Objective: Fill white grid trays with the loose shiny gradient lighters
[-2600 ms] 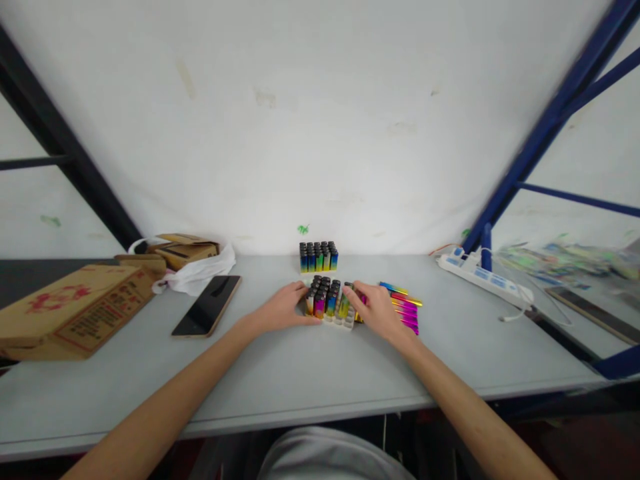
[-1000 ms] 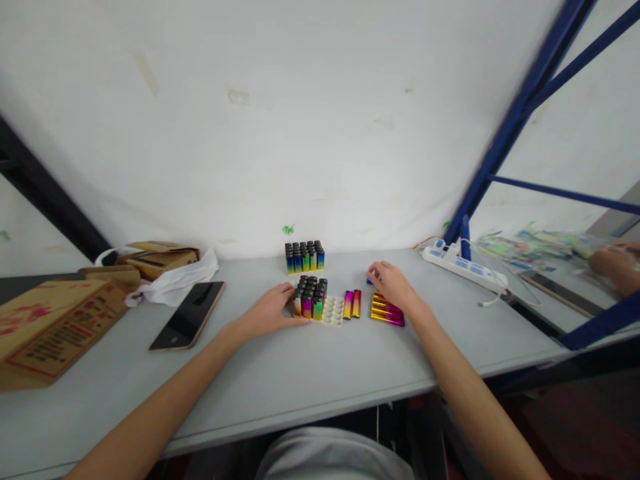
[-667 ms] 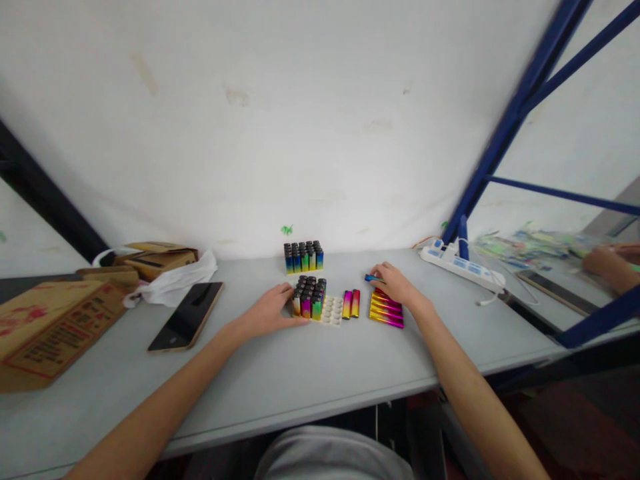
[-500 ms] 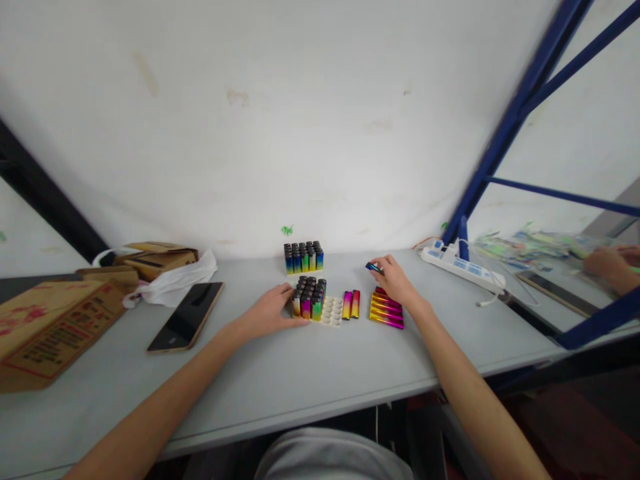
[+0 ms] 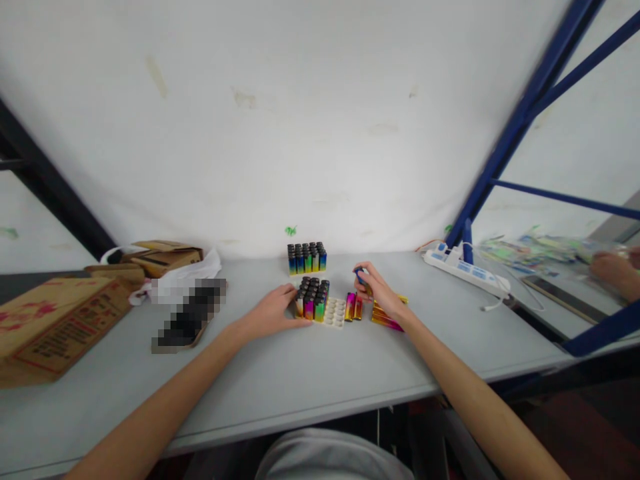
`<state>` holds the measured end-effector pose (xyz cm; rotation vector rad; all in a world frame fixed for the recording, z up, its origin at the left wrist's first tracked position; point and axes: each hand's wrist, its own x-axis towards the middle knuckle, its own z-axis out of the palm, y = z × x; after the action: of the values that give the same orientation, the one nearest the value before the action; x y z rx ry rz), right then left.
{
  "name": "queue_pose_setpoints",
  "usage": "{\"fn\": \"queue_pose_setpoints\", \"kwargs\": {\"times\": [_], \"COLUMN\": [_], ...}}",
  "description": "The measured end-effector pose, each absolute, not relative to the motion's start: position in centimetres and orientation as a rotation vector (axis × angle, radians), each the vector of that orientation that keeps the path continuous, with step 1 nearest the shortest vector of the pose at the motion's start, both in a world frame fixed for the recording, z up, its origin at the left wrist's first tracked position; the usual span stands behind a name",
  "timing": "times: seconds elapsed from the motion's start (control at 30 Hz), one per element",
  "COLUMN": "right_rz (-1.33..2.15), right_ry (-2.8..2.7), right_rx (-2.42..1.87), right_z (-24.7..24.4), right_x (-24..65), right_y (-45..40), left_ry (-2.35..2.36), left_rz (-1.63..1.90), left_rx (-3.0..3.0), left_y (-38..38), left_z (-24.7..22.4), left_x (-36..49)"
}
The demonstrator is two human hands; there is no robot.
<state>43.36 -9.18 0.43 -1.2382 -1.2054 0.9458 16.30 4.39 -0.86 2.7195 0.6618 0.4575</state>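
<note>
My left hand [image 5: 274, 311] braces the left side of a white tray [image 5: 334, 313], fingers at the back corner and thumb along the front. Black-topped lighters [image 5: 312, 300] in shiny mixed colours stand upright in the tray's left part, while round holes show bare on its right. In my right hand [image 5: 377, 288] is a blue and gold lighter [image 5: 359, 273], pinched between thumb and fingers and raised above the table. Two pink and yellow lighters [image 5: 353, 307] lie just right of the tray. Below my right hand lies a row of gold and magenta lighters [image 5: 386, 316], partly covered.
A second block of upright lighters [image 5: 307, 259] stands behind, near the wall. Cardboard boxes [image 5: 65, 327], a white plastic bag [image 5: 193, 272] and a blurred-out phone [image 5: 193, 313] are at left. At right are a power strip [image 5: 465, 270], a blue frame [image 5: 493, 160] and another person's hand [image 5: 615, 273].
My right hand has moved left with its lighter, which has turned from nearly level to more upright. My left hand keeps its place at the tray.
</note>
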Motion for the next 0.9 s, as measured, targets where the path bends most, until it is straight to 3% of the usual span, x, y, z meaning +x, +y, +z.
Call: {"fn": "queue_pose_setpoints", "kwargs": {"times": [0.47,0.9], "right_rz": [0.75,0.845], "right_ry": [-0.978,-1.024], "right_rx": [-1.349,-1.318], "right_z": [-0.7,-0.9], "right_x": [41.9,41.6], "right_y": [-8.3,-8.2], "left_ry": [0.651,0.634], "left_rz": [0.452,0.391], "left_rx": [2.73,2.744], "left_y": [4.5,4.4], "left_z": [-0.9,-0.5], "left_x": [16.3,16.3]}}
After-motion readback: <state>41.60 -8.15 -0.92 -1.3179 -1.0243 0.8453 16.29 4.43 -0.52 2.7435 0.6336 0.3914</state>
